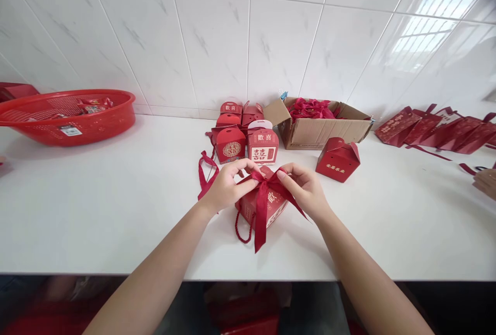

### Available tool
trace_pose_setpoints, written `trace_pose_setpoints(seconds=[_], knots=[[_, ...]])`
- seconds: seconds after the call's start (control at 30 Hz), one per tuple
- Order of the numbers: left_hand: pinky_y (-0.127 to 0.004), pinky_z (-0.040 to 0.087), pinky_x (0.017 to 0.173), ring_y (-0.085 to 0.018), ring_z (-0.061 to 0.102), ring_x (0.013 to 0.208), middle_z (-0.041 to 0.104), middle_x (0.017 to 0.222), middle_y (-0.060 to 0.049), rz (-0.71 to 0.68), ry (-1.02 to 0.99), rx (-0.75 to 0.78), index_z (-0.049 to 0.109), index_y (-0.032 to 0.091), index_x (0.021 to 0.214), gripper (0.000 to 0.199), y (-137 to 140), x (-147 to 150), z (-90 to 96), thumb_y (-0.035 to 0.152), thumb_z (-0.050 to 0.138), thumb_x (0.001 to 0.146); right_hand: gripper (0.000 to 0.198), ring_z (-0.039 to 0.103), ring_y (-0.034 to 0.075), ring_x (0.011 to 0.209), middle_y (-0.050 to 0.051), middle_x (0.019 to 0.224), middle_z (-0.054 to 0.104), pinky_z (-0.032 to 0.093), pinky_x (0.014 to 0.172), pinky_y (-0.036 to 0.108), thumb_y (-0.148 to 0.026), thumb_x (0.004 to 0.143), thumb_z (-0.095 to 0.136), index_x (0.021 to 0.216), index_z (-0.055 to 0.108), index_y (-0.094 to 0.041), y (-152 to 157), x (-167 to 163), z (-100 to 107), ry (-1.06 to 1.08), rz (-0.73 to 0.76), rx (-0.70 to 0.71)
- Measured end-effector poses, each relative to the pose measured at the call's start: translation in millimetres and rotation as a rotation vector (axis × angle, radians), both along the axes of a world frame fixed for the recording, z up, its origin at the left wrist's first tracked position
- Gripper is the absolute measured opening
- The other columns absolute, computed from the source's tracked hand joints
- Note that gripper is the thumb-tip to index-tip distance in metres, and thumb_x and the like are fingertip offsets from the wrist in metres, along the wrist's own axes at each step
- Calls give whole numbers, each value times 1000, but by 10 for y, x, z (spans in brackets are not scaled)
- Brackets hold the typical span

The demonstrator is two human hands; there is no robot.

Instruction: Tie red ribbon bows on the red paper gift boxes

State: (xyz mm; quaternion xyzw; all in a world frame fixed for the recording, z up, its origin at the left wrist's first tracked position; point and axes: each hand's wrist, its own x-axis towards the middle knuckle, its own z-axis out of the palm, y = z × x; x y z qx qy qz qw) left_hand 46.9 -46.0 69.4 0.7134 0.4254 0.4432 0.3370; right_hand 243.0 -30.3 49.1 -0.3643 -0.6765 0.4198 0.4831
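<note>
A red gift box with pale lettering lies tilted on the white table, a twisted red cord handle hanging at its left side. Across its top runs a dark red ribbon in a bow shape, one tail draped down the front and another out to the right. My left hand pinches the ribbon's left loop between thumb and fingers. On the other side, my right hand grips the right loop the same way. Another piece of red ribbon lies just left of my left hand.
Several finished-shape red boxes stand behind my hands. A cardboard box holds red ribbons; a single red box stands before it. Red basket at left holds wrapped packets. Red bags and another person's hand are at right.
</note>
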Motion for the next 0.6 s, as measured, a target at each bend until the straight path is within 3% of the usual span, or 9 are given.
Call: trace_pose_setpoints(seconds=[0.13,0.4,0.6], knots=[[-28,45,73,-16,54,78,59,85,-2,-50,13,17,57,19,81,4,-9,1,-12,23,57,79,26,57,16,75,4,80,62,46,67,27,-42,85,57,74,59,-19,4,-1,7,-59,-7,66],[-27,42,67,-14,47,70,53,80,-1,-269,28,-40,55,20,80,3,-47,-30,-14,19,54,77,30,52,13,63,2,70,59,42,55,24,-44,85,57,69,57,-18,-29,9,27,-63,28,20],[-33,43,79,-20,50,83,50,87,-4,-322,59,14,57,21,85,12,-50,-46,8,29,55,76,29,50,12,59,1,66,57,41,53,24,-43,85,57,69,55,-19,-48,3,23,-32,29,29]])
